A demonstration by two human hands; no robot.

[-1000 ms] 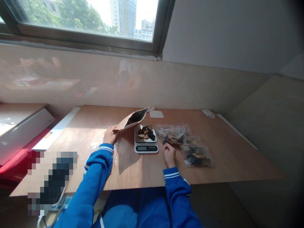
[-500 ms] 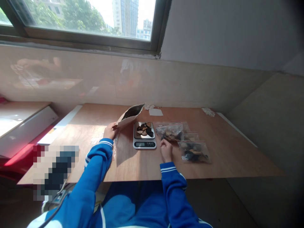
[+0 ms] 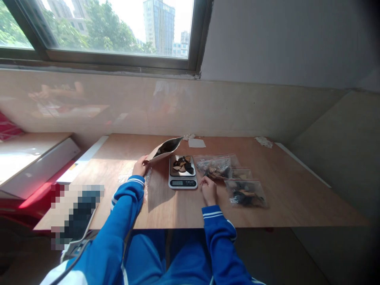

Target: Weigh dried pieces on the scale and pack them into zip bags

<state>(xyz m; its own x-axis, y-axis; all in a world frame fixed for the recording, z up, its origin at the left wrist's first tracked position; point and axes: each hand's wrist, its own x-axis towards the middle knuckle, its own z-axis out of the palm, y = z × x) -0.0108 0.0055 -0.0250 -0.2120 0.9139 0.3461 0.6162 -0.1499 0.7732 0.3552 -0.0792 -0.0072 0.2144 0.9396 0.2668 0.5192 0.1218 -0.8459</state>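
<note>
My left hand (image 3: 140,166) is closed on the edge of a brown paper bag (image 3: 157,155), tilted with its dark mouth open towards the scale. Dark and tan dried slices (image 3: 183,165) lie on the metal plate of a white digital kitchen scale (image 3: 183,183). Just right of the scale, my right hand (image 3: 209,190) rests on the table with its fingers curled in; whether anything is inside them is hidden. Beyond it lies a clear zip bag of slices (image 3: 219,169), and to its right another zip bag (image 3: 247,194) with dark and tan pieces.
A white paper (image 3: 197,143) and crumpled scraps lie along the back of the wooden table (image 3: 285,190). Crinkled clear plastic (image 3: 147,183) lies beside my left wrist. A blurred-out dark object (image 3: 80,213) is at the left edge, and a window (image 3: 118,27) is above.
The whole view has shifted slightly, so the table sits a little lower and further right. Both hands stay in about the same places; the paper bag is still held tilted.
</note>
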